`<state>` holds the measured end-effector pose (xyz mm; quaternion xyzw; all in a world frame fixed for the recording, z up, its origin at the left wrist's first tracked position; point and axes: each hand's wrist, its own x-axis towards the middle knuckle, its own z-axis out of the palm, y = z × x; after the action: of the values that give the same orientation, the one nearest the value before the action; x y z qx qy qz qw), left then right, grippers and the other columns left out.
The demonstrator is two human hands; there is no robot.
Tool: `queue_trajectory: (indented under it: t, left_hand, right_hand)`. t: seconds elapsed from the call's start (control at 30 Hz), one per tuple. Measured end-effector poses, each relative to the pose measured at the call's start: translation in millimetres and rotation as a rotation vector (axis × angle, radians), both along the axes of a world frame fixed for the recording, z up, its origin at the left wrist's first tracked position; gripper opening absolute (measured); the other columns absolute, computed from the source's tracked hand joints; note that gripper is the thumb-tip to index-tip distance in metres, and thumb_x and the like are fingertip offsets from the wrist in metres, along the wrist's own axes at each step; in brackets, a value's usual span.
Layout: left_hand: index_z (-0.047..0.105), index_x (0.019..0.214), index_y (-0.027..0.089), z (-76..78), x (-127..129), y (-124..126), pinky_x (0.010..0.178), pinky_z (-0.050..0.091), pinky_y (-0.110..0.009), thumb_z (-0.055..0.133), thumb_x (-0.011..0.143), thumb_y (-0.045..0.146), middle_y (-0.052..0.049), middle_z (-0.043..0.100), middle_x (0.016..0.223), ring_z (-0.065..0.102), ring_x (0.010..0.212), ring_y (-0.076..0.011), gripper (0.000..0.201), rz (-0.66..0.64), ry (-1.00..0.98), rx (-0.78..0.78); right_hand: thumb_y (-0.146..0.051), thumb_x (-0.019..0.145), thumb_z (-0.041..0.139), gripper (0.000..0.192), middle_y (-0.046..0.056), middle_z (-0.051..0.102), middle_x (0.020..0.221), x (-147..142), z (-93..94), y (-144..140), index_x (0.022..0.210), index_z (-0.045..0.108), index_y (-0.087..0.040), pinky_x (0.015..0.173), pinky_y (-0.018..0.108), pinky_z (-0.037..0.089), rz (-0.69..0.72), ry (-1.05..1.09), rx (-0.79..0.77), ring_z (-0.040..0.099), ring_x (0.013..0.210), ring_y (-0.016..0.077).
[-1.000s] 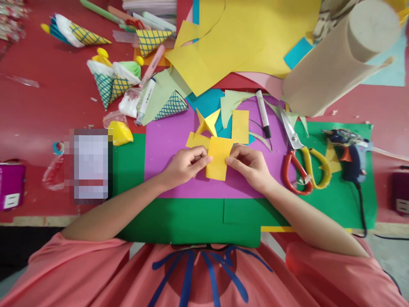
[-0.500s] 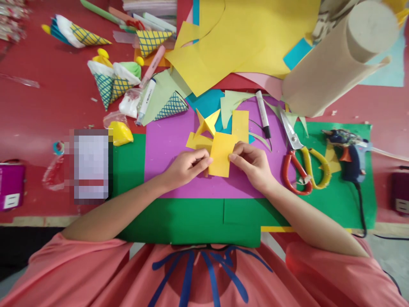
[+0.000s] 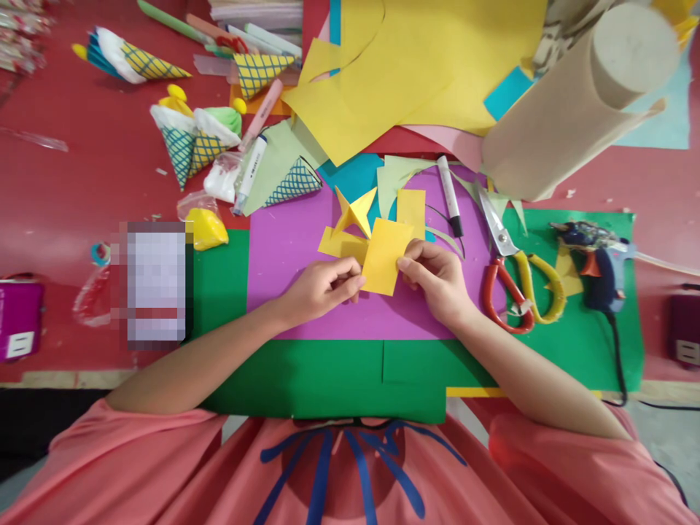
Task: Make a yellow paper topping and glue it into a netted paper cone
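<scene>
A small orange-yellow paper rectangle point(image 3: 384, 255) is pinched between both hands above a purple sheet point(image 3: 289, 248). My left hand point(image 3: 320, 289) grips its lower left edge with fingertips. My right hand point(image 3: 437, 281) holds its right edge. The piece is tilted, its top leaning right. Just behind it lie a folded yellow paper star point(image 3: 358, 209), a flat yellow scrap point(image 3: 335, 241) and a yellow paper strip point(image 3: 411, 210).
Red-and-yellow scissors point(image 3: 514, 270) and a marker point(image 3: 450, 193) lie right of the hands, a blue glue gun point(image 3: 599, 266) further right. Green sheets point(image 3: 328, 375) lie under the purple one. Paper cones point(image 3: 191, 142), yellow sheets point(image 3: 405, 65) and a brown paper roll point(image 3: 574, 109) crowd the back.
The orange-yellow rectangle has turned clockwise and shifted slightly up and right between my fingers. My right hand moved a little up its right edge; the left hand barely moved.
</scene>
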<state>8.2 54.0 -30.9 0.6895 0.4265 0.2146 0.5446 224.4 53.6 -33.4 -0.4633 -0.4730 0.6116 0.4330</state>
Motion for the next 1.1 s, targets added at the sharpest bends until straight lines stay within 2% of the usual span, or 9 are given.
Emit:
queue_trajectory:
  t: [0.27, 0.43, 0.53, 0.63, 0.7, 0.77, 0.9, 1.1]
  left_hand:
    - [0.047, 0.070, 0.019, -1.5, -1.0, 0.1, 0.052, 0.042, -0.017, 0.044, 0.098, 0.042, 0.005, 0.058, 0.056, 0.054, 0.050, -0.0055, 0.036, -0.013, 0.026, 0.068]
    - [0.047, 0.070, 0.018, -1.0, -1.9, -0.9, 0.049, 0.041, -0.017, 0.046, 0.097, 0.042, 0.004, 0.057, 0.057, 0.052, 0.049, -0.0054, 0.036, -0.003, -0.008, 0.010]
    - [0.049, 0.073, 0.018, -3.5, -1.9, -1.1, 0.049, 0.043, -0.017, 0.050, 0.095, 0.043, 0.004, 0.056, 0.057, 0.053, 0.050, -0.0058, 0.034, -0.005, -0.031, -0.027]
    - [0.052, 0.101, 0.020, -10.1, -1.6, -0.7, 0.048, 0.046, -0.016, 0.057, 0.091, 0.044, 0.003, 0.063, 0.073, 0.056, 0.050, -0.0053, 0.027, 0.069, -0.178, -0.043]
    - [0.041, 0.128, 0.028, -15.2, -1.5, -0.4, 0.050, 0.051, -0.017, 0.061, 0.089, 0.044, -0.002, 0.067, 0.097, 0.060, 0.053, -0.0051, 0.047, 0.126, -0.287, -0.044]
    - [0.030, 0.140, 0.034, -19.2, -2.0, -0.2, 0.056, 0.056, -0.019, 0.061, 0.090, 0.041, -0.007, 0.064, 0.117, 0.063, 0.060, -0.0060, 0.059, 0.129, -0.334, -0.046]
    - [0.039, 0.138, 0.034, -21.2, -4.2, -1.0, 0.065, 0.059, -0.020, 0.058, 0.092, 0.039, -0.009, 0.062, 0.127, 0.068, 0.080, -0.0110, 0.050, 0.086, -0.327, -0.043]
    - [0.042, 0.138, 0.033, -20.7, -7.5, -3.6, 0.063, 0.057, -0.020, 0.058, 0.092, 0.039, -0.009, 0.061, 0.129, 0.066, 0.070, -0.0072, 0.048, 0.068, -0.281, 0.056]
  right_hand:
    - [-0.040, 0.084, 0.071, 0.025, -0.006, 0.052, 0.060, 1.7, -4.5, -1.2, 0.074, 0.059, -0.020, 0.049, 0.025, 0.035, -0.003, -0.036, -0.004, 0.045, 0.049, 0.0071]
    - [-0.042, 0.086, 0.068, 0.027, -0.003, 0.059, 0.065, 0.3, 1.4, -1.3, 0.074, 0.061, -0.019, 0.058, 0.027, 0.041, 0.147, -0.059, 0.029, 0.051, 0.059, 0.0097]
    - [-0.042, 0.086, 0.067, 0.030, -0.002, 0.058, 0.065, 0.2, 2.8, -0.9, 0.069, 0.060, -0.018, 0.061, 0.028, 0.042, 0.162, -0.102, 0.048, 0.051, 0.061, 0.0108]
    - [-0.042, 0.086, 0.067, 0.032, -0.002, 0.055, 0.065, 0.6, 0.5, -1.1, 0.067, 0.056, -0.018, 0.061, 0.028, 0.041, 0.169, -0.132, 0.068, 0.050, 0.062, 0.0111]
    - [-0.042, 0.086, 0.066, 0.032, -0.001, 0.055, 0.068, 0.9, -1.8, -1.8, 0.068, 0.055, -0.018, 0.061, 0.027, 0.039, 0.201, -0.186, 0.088, 0.049, 0.064, 0.0113]
    - [-0.040, 0.087, 0.065, 0.032, -0.001, 0.054, 0.069, 1.1, -3.7, -2.7, 0.067, 0.052, -0.019, 0.059, 0.027, 0.037, 0.253, -0.258, 0.121, 0.046, 0.063, 0.0108]
    - [-0.036, 0.087, 0.064, 0.035, -0.003, 0.048, 0.066, 1.0, -4.5, -3.8, 0.064, 0.045, -0.020, 0.057, 0.026, 0.033, 0.312, -0.334, 0.200, 0.040, 0.059, 0.0097]
    - [-0.035, 0.092, 0.057, 0.034, -0.002, 0.047, 0.068, 4.8, -0.3, -1.6, 0.064, 0.048, -0.019, 0.060, 0.027, 0.036, 0.359, -0.241, 0.151, 0.043, 0.062, 0.0104]
